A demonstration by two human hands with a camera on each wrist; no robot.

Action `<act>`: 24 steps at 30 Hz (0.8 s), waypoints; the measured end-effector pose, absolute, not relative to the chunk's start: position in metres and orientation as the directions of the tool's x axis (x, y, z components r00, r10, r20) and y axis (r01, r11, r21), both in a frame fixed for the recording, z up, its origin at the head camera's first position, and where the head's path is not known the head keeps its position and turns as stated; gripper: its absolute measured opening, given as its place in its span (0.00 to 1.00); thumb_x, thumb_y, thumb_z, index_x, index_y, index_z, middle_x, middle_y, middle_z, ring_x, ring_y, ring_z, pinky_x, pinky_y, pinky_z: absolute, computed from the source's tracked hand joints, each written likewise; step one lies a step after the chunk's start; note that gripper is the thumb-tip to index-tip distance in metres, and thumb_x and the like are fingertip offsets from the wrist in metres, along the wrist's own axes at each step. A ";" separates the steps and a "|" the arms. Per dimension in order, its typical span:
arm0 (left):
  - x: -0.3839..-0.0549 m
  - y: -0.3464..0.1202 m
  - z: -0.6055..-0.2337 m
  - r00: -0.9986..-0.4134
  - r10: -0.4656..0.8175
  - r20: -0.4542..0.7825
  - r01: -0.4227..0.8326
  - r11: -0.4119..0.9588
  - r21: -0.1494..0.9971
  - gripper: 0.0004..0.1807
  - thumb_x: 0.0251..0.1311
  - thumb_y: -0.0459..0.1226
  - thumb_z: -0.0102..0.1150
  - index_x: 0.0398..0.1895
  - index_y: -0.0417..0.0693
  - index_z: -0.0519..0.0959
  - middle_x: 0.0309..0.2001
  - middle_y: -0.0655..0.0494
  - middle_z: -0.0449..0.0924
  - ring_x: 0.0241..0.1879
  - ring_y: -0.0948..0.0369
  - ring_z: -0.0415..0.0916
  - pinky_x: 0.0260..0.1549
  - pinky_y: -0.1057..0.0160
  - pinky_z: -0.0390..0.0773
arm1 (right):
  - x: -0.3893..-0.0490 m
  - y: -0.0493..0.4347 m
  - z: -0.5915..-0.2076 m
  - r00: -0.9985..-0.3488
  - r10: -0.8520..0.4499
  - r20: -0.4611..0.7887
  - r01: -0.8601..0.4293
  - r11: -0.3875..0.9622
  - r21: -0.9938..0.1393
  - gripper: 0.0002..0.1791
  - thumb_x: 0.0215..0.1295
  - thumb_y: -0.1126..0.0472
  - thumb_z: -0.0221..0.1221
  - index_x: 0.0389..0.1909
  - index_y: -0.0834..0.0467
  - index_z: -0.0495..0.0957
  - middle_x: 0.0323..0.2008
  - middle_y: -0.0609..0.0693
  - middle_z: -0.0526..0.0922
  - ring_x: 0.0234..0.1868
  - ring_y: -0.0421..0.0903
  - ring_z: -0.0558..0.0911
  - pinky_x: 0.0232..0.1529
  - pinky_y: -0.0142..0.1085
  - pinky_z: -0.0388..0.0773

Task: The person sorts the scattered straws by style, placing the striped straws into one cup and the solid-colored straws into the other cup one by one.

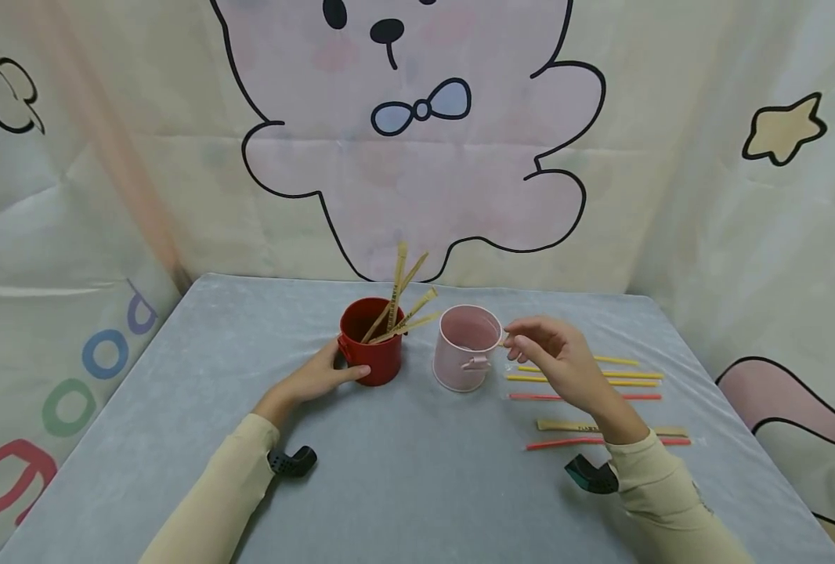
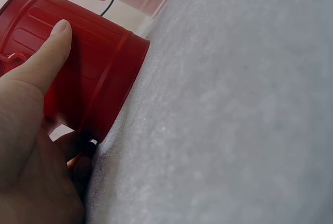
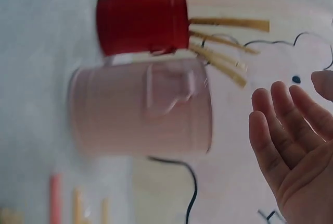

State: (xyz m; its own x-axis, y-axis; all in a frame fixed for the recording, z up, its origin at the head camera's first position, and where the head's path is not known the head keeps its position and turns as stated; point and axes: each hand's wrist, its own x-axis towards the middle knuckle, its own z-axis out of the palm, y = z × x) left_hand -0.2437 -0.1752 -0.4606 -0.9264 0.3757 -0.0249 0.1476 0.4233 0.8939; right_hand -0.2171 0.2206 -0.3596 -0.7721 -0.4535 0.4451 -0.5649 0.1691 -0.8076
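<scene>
My left hand (image 1: pixel 322 370) holds a small red metal bucket (image 1: pixel 382 362) that stands on the table. Its thumb (image 2: pixel 51 52) lies along the bucket's near wall, while the other fingers reach behind and are partly hidden. Several thin tan paper sticks (image 1: pixel 393 309) with dark print lean out of that bucket. A pale pink bucket (image 1: pixel 460 356) with small side handles is to the right of the red one. Just right of its rim hovers my right hand (image 1: pixel 562 364), fingers loosely bent with nothing between them; in the right wrist view the palm (image 3: pixel 299 166) shows bare.
Several yellow sticks (image 1: pixel 622 374) and red sticks (image 1: pixel 580 442) lie crosswise on the right of the table, partly under the right arm. A tan paper stick (image 1: pixel 565 425) lies among them. The grey-blue cloth (image 1: pixel 417 486) covers the table; printed curtains (image 1: pixel 671 78) hang around it.
</scene>
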 end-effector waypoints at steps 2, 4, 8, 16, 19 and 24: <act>-0.244 -0.175 -0.461 -0.927 0.374 -0.029 0.144 0.426 0.893 0.45 0.67 0.47 0.64 0.80 0.45 0.51 0.79 0.44 0.55 0.80 0.44 0.47 0.76 0.34 0.46 | -0.216 0.231 -0.365 -0.782 -0.446 0.435 -0.561 0.199 -0.804 0.10 0.71 0.75 0.54 0.50 0.70 0.78 0.38 0.37 0.86 0.36 0.41 0.85 0.38 0.31 0.85; -0.245 -0.175 -0.461 -0.928 0.373 -0.028 0.143 0.424 0.894 0.45 0.67 0.46 0.64 0.80 0.45 0.51 0.78 0.44 0.56 0.80 0.44 0.47 0.76 0.34 0.46 | -0.215 0.240 -0.372 -0.791 -0.436 0.429 -0.558 0.225 -0.799 0.10 0.72 0.74 0.53 0.50 0.69 0.79 0.38 0.37 0.86 0.35 0.42 0.85 0.38 0.31 0.85; -0.245 -0.175 -0.461 -0.927 0.374 -0.032 0.142 0.430 0.892 0.45 0.67 0.47 0.64 0.80 0.45 0.51 0.78 0.44 0.56 0.79 0.44 0.47 0.76 0.34 0.47 | -0.213 0.257 -0.383 -0.809 -0.407 0.423 -0.548 0.266 -0.793 0.11 0.72 0.75 0.53 0.50 0.69 0.79 0.38 0.37 0.86 0.34 0.41 0.85 0.37 0.31 0.84; -0.243 -0.176 -0.460 -0.928 0.368 -0.056 0.115 0.426 0.897 0.47 0.65 0.50 0.65 0.80 0.48 0.51 0.78 0.46 0.56 0.79 0.46 0.48 0.77 0.35 0.47 | -0.209 0.283 -0.400 -0.842 -0.427 0.331 -0.491 0.350 -0.798 0.11 0.73 0.72 0.54 0.51 0.70 0.78 0.40 0.33 0.85 0.36 0.38 0.85 0.39 0.30 0.84; -0.243 -0.176 -0.460 -0.928 0.367 -0.057 0.112 0.423 0.899 0.48 0.65 0.51 0.65 0.80 0.48 0.50 0.79 0.46 0.55 0.80 0.46 0.47 0.77 0.35 0.47 | -0.207 0.295 -0.402 -0.846 -0.471 0.251 -0.453 0.383 -0.805 0.12 0.74 0.70 0.54 0.53 0.71 0.77 0.44 0.32 0.85 0.41 0.34 0.85 0.44 0.28 0.84; -0.244 -0.175 -0.460 -0.928 0.368 -0.053 0.115 0.419 0.901 0.47 0.65 0.49 0.65 0.80 0.50 0.51 0.78 0.47 0.56 0.79 0.47 0.49 0.77 0.36 0.48 | -0.207 0.316 -0.404 -0.827 -0.542 0.153 -0.430 0.432 -0.792 0.13 0.73 0.70 0.56 0.53 0.72 0.78 0.47 0.34 0.85 0.46 0.33 0.85 0.47 0.25 0.82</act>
